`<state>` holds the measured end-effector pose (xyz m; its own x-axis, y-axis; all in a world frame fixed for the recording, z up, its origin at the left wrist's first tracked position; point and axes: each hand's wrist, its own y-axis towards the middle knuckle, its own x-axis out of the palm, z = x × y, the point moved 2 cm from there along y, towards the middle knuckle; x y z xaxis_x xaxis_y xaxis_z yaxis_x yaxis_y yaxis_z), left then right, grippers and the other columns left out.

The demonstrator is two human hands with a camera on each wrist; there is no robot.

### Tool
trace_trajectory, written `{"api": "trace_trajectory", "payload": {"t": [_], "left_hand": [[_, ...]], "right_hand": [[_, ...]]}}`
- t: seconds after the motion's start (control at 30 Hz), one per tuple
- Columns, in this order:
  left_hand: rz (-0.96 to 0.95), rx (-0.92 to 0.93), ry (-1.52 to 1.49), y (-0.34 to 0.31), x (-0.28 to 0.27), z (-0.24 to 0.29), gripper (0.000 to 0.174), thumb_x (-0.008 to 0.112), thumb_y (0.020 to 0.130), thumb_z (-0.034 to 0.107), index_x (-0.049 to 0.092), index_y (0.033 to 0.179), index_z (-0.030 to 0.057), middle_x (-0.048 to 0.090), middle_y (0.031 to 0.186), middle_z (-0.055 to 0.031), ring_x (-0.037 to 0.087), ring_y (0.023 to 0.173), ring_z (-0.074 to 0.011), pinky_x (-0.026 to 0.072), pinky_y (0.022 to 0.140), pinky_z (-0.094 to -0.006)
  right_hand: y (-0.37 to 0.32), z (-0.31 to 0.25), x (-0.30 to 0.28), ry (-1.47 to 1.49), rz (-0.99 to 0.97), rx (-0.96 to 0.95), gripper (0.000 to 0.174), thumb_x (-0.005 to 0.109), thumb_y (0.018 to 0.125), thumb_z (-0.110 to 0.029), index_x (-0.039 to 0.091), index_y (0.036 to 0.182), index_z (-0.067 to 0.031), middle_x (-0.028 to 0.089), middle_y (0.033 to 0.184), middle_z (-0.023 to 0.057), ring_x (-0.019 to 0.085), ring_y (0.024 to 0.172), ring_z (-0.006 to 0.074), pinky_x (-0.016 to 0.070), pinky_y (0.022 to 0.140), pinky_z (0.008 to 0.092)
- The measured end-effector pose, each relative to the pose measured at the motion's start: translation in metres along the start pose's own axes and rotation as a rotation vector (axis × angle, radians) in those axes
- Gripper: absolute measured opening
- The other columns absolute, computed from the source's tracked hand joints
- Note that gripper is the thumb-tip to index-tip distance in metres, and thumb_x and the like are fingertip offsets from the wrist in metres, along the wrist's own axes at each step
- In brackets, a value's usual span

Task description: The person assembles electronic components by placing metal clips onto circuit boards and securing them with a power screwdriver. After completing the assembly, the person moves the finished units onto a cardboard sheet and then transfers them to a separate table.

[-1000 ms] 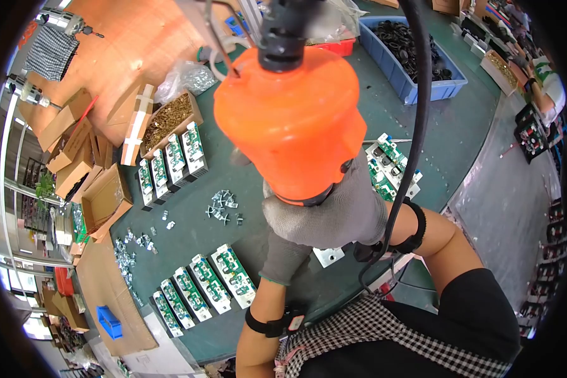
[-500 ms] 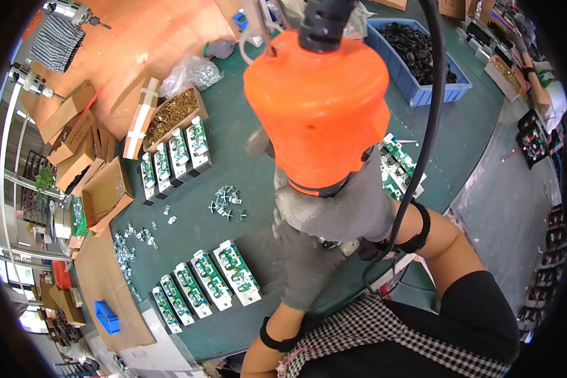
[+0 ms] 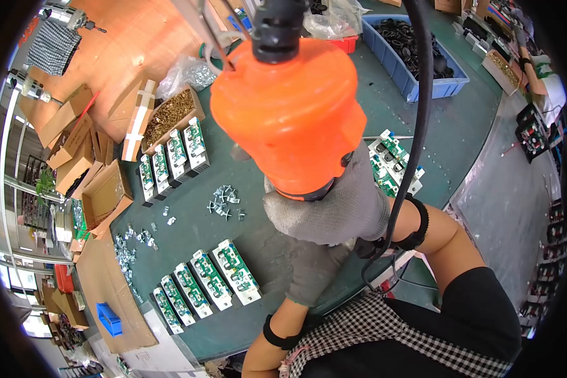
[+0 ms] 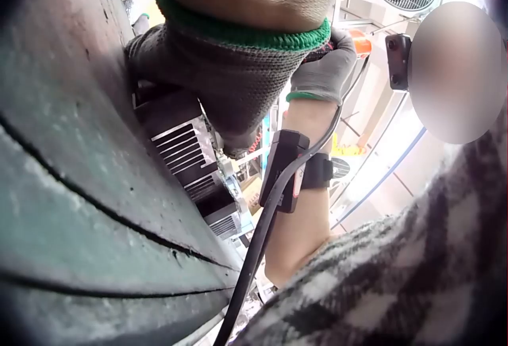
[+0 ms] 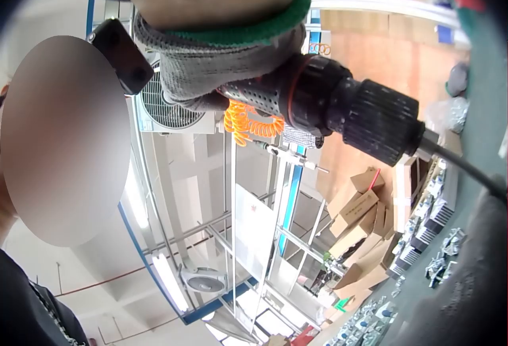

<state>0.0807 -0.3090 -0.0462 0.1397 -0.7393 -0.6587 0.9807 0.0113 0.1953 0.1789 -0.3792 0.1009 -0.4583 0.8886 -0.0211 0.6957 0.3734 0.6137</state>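
My gloved right hand (image 3: 334, 214) grips an electric screwdriver (image 3: 290, 120) with an orange top and a black cable. In the right wrist view its black chuck (image 5: 373, 116) carries a long thin bit (image 5: 464, 167) that slants down towards the bench. Below the right hand, my gloved left hand (image 3: 312, 268) is partly covered by it. The left wrist view shows the left hand's fingers (image 4: 238, 128) and thumb on either side of a black finned heat sink (image 4: 182, 144) on the bench. The bit's tip is hidden in the head view.
Left of my hands stands a row of several circuit boards on heat sinks (image 3: 236, 271), with another row (image 3: 195, 145) farther back. Loose metal clips (image 3: 223, 201) lie between them. Another board group (image 3: 394, 164) sits right. Behind are a blue crate (image 3: 416, 91) of black parts and cardboard boxes (image 3: 107, 198).
My left hand has moved right, in under the right hand, and covers the white block corner seen earlier. The screwdriver swung right in view and then back left, staying in the right hand.
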Motion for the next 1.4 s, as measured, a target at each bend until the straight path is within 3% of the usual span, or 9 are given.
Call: {"api": "trace_trajectory", "payload": {"t": [0.1, 0.27, 0.43, 0.53, 0.93, 1.13, 1.23, 1.37, 1.4], "left_hand": [[-0.035, -0.041, -0.010, -0.001, 0.000, -0.002, 0.041, 0.071, 0.081, 0.035, 0.062, 0.103, 0.0014, 0.063, 0.088, -0.0110, 0.061, 0.077, -0.0243, 0.0468, 0.067, -0.0368], [-0.065, -0.123, 0.102, 0.006, -0.031, -0.007, 0.055, 0.073, 0.076, 0.038, 0.060, 0.120, 0.0070, 0.059, 0.120, -0.0131, 0.049, 0.121, -0.0329, 0.0301, 0.103, -0.0513], [0.129, -0.058, 0.321, 0.015, -0.040, -0.051, 0.038, 0.073, 0.073, 0.032, 0.067, 0.102, 0.0089, 0.062, 0.112, -0.0069, 0.051, 0.119, -0.0302, 0.0299, 0.104, -0.0492], [0.179, -0.089, 0.269, 0.018, -0.043, -0.040, 0.029, 0.073, 0.073, 0.028, 0.067, 0.096, 0.0100, 0.064, 0.108, -0.0038, 0.055, 0.114, -0.0267, 0.0309, 0.104, -0.0476], [0.181, -0.111, 0.126, 0.019, -0.049, -0.029, 0.026, 0.075, 0.072, 0.020, 0.069, 0.096, 0.0113, 0.066, 0.104, -0.0001, 0.062, 0.097, -0.0184, 0.0311, 0.107, -0.0463], [0.226, -0.078, 0.076, 0.025, -0.056, -0.019, 0.025, 0.074, 0.074, 0.021, 0.069, 0.097, 0.0111, 0.066, 0.104, -0.0019, 0.062, 0.094, -0.0202, 0.0318, 0.107, -0.0445], [0.194, -0.026, 0.165, 0.024, -0.056, -0.021, 0.023, 0.072, 0.076, 0.022, 0.070, 0.096, 0.0111, 0.066, 0.104, -0.0032, 0.061, 0.097, -0.0205, 0.0320, 0.107, -0.0446], [0.054, -0.132, 0.502, 0.029, -0.101, -0.019, 0.018, 0.069, 0.077, 0.021, 0.069, 0.094, 0.0142, 0.065, 0.097, -0.0051, 0.058, 0.102, -0.0219, 0.0399, 0.095, -0.0420], [0.076, -0.135, 0.634, 0.030, -0.112, -0.025, 0.014, 0.067, 0.080, 0.022, 0.068, 0.092, 0.0148, 0.064, 0.091, -0.0053, 0.061, 0.096, -0.0235, 0.0438, 0.087, -0.0400]], "right_hand": [[0.001, -0.002, 0.002, -0.055, 0.000, 0.017, 0.048, 0.065, 0.067, -0.002, 0.050, 0.113, -0.0053, 0.059, 0.091, 0.0085, 0.060, 0.079, 0.0194, 0.0482, 0.074, 0.0320], [0.002, 0.000, 0.001, 0.010, -0.043, 0.089, 0.047, 0.066, 0.068, -0.003, 0.050, 0.112, -0.0043, 0.058, 0.089, 0.0071, 0.058, 0.077, 0.0160, 0.0477, 0.072, 0.0299], [0.001, 0.011, 0.003, 0.064, -0.039, 0.051, 0.052, 0.067, 0.068, -0.005, 0.048, 0.116, -0.0019, 0.059, 0.093, 0.0073, 0.059, 0.081, 0.0147, 0.0487, 0.074, 0.0304], [0.001, 0.013, 0.002, 0.082, -0.034, 0.076, 0.055, 0.068, 0.068, -0.005, 0.047, 0.118, -0.0013, 0.060, 0.096, 0.0077, 0.060, 0.083, 0.0152, 0.0491, 0.076, 0.0307], [-0.002, 0.020, 0.003, -0.066, 0.068, 0.087, 0.064, 0.073, 0.065, -0.004, 0.046, 0.122, 0.0002, 0.062, 0.103, 0.0086, 0.063, 0.089, 0.0173, 0.0501, 0.080, 0.0309], [-0.002, 0.008, 0.002, 0.131, 0.040, 0.289, 0.054, 0.067, 0.065, 0.000, 0.051, 0.116, -0.0002, 0.064, 0.102, 0.0066, 0.064, 0.088, 0.0155, 0.0501, 0.079, 0.0288], [0.003, 0.009, 0.009, 0.191, 0.039, 0.166, 0.047, 0.066, 0.066, 0.001, 0.055, 0.112, -0.0007, 0.065, 0.102, 0.0061, 0.063, 0.088, 0.0142, 0.0497, 0.078, 0.0276], [0.008, -0.001, 0.007, 0.163, -0.047, 0.127, 0.043, 0.065, 0.068, 0.003, 0.059, 0.110, -0.0009, 0.066, 0.101, 0.0048, 0.062, 0.085, 0.0109, 0.0492, 0.073, 0.0247], [0.008, -0.004, 0.002, 0.102, -0.094, 0.084, 0.041, 0.064, 0.070, 0.004, 0.059, 0.110, -0.0007, 0.066, 0.101, 0.0044, 0.062, 0.083, 0.0095, 0.0492, 0.070, 0.0236]]}}
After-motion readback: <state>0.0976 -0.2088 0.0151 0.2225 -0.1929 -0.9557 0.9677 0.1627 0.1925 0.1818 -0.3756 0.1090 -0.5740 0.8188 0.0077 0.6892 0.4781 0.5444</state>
